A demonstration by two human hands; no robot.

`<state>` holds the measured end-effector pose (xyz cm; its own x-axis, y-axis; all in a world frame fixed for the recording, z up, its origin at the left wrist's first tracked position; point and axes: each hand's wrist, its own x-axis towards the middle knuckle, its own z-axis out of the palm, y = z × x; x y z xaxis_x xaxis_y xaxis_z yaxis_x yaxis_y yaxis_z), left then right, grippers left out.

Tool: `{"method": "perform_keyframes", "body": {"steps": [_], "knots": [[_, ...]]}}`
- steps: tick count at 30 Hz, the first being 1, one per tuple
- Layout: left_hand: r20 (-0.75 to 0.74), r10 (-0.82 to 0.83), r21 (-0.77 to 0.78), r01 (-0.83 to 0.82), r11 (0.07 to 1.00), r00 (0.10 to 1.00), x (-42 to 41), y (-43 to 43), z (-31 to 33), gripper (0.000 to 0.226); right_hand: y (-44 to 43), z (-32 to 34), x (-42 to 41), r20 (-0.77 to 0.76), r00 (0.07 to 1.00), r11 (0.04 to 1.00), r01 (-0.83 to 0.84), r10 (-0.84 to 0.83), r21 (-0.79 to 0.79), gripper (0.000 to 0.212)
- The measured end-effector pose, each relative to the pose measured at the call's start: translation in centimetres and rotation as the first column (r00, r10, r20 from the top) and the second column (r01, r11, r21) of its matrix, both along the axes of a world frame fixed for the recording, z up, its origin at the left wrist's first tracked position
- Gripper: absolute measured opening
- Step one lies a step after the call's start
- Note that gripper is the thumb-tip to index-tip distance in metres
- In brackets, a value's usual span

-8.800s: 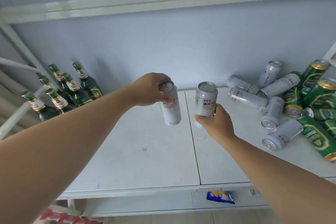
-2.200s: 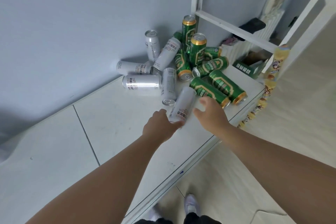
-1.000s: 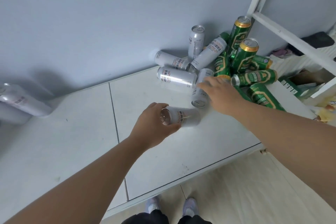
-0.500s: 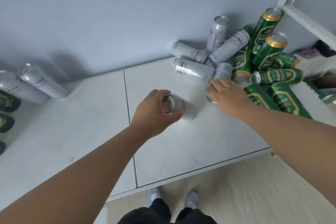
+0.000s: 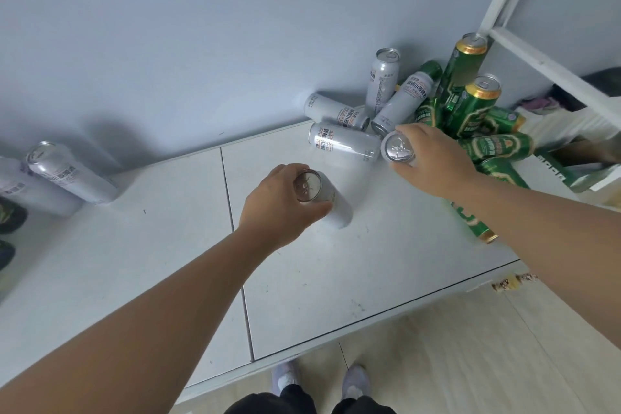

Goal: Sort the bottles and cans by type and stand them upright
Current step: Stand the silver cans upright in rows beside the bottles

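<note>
My left hand is wrapped around a silver can held over the middle of the white tabletop, its lid facing me. My right hand grips a second silver can at the edge of a jumbled pile. In that pile silver cans lie on their sides and green cans lie or lean against the wall. At the far left two silver cans stand against the wall, beside dark green bottles cut off by the frame edge.
A white metal frame rises at the right behind the pile. The table's front edge runs diagonally below my arms, with pale floor and my shoes beneath. A cardboard box sits at the right.
My right hand has closed on a silver can at the pile's edge and lifted its lid end toward me. The left hand's can has tipped more upright. The view has shifted slightly.
</note>
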<state>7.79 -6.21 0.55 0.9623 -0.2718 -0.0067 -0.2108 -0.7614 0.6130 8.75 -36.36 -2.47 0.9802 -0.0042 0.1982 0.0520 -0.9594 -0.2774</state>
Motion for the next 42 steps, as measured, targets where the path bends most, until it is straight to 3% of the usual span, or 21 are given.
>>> {"method": "perform_keyframes", "body": {"steps": [8,15,19,23,29,35,42], "knots": [[-0.004,-0.018,0.034,0.019,0.999,1.000,0.3,0.0,-0.2,0.059,0.3,2.4,0.5,-0.092,0.978,0.882,0.209,-0.188,0.421,0.033],[-0.008,-0.040,0.039,0.041,0.998,0.999,0.4,-0.3,-0.6,0.064,0.3,-0.3,2.4,-0.102,0.953,0.721,0.284,-0.286,0.632,0.053],[0.002,-0.071,0.019,0.071,0.997,0.997,0.2,-0.6,-1.0,0.066,0.9,-2.5,3.2,-0.042,0.934,0.674,0.287,-0.355,0.680,0.080],[0.021,-0.093,0.006,0.093,0.996,0.995,-0.1,-0.8,-1.6,0.068,2.2,-5.5,3.5,-0.103,0.865,0.595,0.420,-0.491,0.685,0.070],[0.002,-0.046,-0.035,0.046,0.998,0.999,-0.9,-1.2,-2.4,0.073,2.6,-9.3,4.3,-0.229,0.811,0.486,0.521,-0.539,0.702,0.071],[-0.103,0.127,-0.131,-0.140,0.982,0.987,-1.5,-2.8,-2.9,0.073,2.1,-8.9,4.0,-0.192,0.830,0.534,0.495,-0.524,0.686,0.065],[-0.066,0.139,-0.139,-0.147,0.979,0.988,-0.7,-2.7,-1.7,0.061,1.0,-7.2,2.6,-0.191,0.869,0.606,0.461,-0.457,0.648,0.061]]}}
